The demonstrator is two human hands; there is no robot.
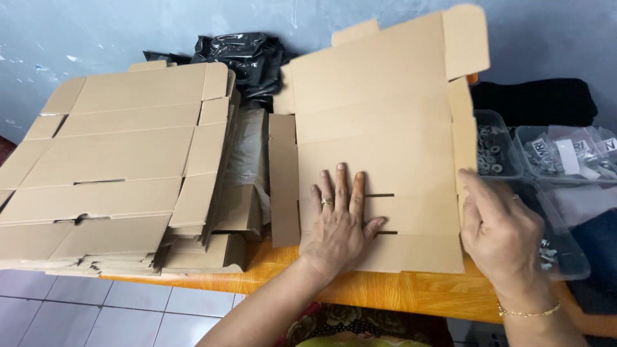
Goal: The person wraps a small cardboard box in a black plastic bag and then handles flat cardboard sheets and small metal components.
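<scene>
Fingers [340,189] of the left hand [339,225] lie spread flat on the cardboard sheet [379,128]; right hand [498,228] fingers pinch its side flap.

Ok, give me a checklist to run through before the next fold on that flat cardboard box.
1. Flat cardboard box lies open on the wooden table: ok.
2. Left hand presses flat on the middle panel: ok.
3. Right hand is at the right side flap: ok; firmness of grip: cannot tell.
4. Room on the right: not ok, clear plastic tubs sit against the flap.
5. Stack of flat boxes stays off the working box: ok.
6. Creases pre-scored all round: cannot tell.
</scene>
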